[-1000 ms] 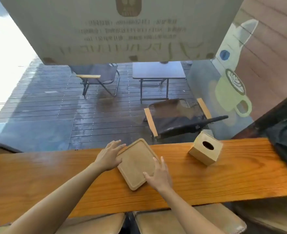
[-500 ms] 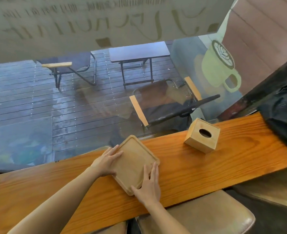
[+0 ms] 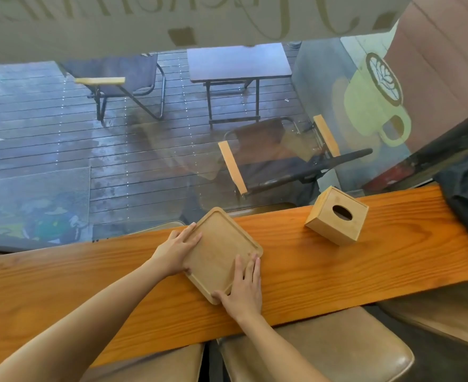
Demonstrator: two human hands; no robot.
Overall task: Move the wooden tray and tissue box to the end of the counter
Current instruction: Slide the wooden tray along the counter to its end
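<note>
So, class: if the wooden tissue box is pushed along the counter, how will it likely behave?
The tissue box looks rigid, so it should keep its shape. Flat-bottomed on the smooth counter, it probably slides rather than rolls. Pushed high, it might tip.

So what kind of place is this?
Probably a café. A green coffee cup is painted on the window, a wooden counter runs along the glass with stools under it, and a table and chairs stand outside on the deck.

Bare counter (image 3: 282, 244) between tray (image 3: 222, 252) and tissue box (image 3: 337, 216)
</note>
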